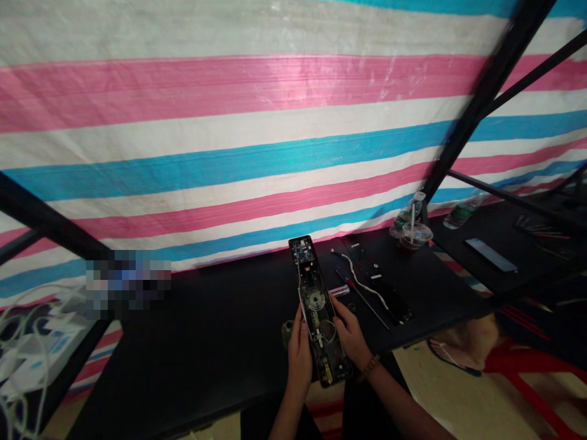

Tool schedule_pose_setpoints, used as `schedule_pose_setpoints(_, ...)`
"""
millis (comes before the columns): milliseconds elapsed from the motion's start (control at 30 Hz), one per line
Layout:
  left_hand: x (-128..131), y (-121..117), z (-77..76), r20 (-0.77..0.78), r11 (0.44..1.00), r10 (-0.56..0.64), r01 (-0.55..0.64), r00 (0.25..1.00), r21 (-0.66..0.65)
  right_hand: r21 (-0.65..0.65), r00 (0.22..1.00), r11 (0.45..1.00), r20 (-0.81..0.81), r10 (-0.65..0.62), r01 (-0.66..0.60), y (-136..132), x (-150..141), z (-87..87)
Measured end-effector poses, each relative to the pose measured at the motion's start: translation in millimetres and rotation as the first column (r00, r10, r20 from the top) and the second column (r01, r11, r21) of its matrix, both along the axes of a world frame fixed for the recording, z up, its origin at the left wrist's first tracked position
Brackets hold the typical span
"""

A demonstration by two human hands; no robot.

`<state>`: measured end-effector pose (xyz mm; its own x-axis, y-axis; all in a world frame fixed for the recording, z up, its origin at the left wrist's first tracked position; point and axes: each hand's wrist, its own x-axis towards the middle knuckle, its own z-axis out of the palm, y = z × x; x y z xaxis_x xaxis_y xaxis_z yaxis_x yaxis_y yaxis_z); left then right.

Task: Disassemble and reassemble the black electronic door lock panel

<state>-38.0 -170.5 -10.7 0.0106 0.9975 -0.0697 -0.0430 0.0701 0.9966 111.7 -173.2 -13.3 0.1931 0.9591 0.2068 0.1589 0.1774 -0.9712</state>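
Between my two hands I hold an opened electronic door lock panel (316, 300), long, black and tilted up from the near table edge. A blue circuit board shows at its far end, a round metal part in the middle and a brass-coloured piece near the bottom. My left hand (300, 348) is closed on its left edge. Fingers of my right hand (349, 333) grip the opposite edge. Right of the panel lie a screwdriver (351, 280), a white cable (358, 280) and a black flat part (398, 305). A small dark piece (287, 333) sits beside my left hand.
A plastic cup with a straw (415, 235) and a bottle (402, 221) stand at the back right. On the neighbouring table lies a phone (490, 253). White cables and boxes (41, 354) crowd the left. Black frame posts (477, 104) flank a striped sheet (229, 146). A person's foot (456, 357) shows below.
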Motion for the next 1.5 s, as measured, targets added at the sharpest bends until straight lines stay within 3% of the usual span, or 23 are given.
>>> schedule_pose_setpoints(100,-2,-6,7.3,-0.055,0.999,0.043,-0.042,0.998,0.022,0.046,0.986,0.997,0.151,-0.073,0.067,-8,4,7.9)
schedule_pose_setpoints(200,-14,-16,14.1,-0.203,0.991,0.123,-0.110,0.972,0.074,0.120,0.914,0.964,0.309,-0.262,0.236,-17,19,12.0)
schedule_pose_setpoints(300,-35,-18,13.4,-0.405,0.958,0.226,-0.126,0.886,0.259,0.158,0.810,0.927,0.451,-0.374,0.340,-23,38,9.7)
schedule_pose_setpoints(433,-57,-1,-1.1,-0.610,0.893,0.293,0.017,0.736,0.450,0.093,0.751,0.951,0.593,-0.292,0.296,-19,54,0.3)
schedule_pose_setpoints(600,-67,22,-21.5,-0.763,0.878,0.263,0.181,0.591,0.443,0.049,0.746,0.964,0.623,-0.234,0.261,-5,54,-10.5)
schedule_pose_setpoints(967,-91,29,-21.2,-0.753,0.859,0.331,0.148,0.569,0.490,0.150,0.719,0.922,0.587,-0.373,0.357,12,71,-8.8)
schedule_pose_setpoints(1067,-78,26,-8.5,-0.677,0.851,0.378,0.053,0.632,0.523,0.190,0.744,0.908,0.523,-0.416,0.375,16,64,2.4)
schedule_pose_setpoints(1133,-58,26,4.8,-0.587,0.862,0.357,-0.015,0.727,0.506,0.185,0.822,0.919,0.411,-0.394,0.348,25,55,11.6)
schedule_pose_setpoints(1200,-33,32,18.5,-0.469,0.909,0.271,-0.062,0.841,0.413,0.129,0.924,0.946,0.210,-0.318,0.296,43,45,19.9)
schedule_pose_setpoints(1267,-7,47,28.7,-0.238,0.951,0.209,-0.141,0.948,0.275,0.027,0.969,0.970,-0.063,-0.240,0.242,68,33,25.4)
schedule_pose_setpoints(1300,5,57,31.7,-0.066,0.960,0.212,-0.195,0.975,0.203,0.005,0.971,0.977,-0.112,-0.211,0.212,82,28,27.0)
schedule_pose_setpoints(1400,26,92,31.4,0.315,0.984,0.174,-0.178,0.933,-0.014,-0.012,0.967,0.995,-0.232,-0.101,0.101,121,14,28.0)
schedule_pose_setpoints(1500,28,124,23.6,0.434,0.990,0.138,-0.128,0.890,-0.052,-0.010,0.915,1.000,-0.404,0.016,-0.022,151,5,25.9)
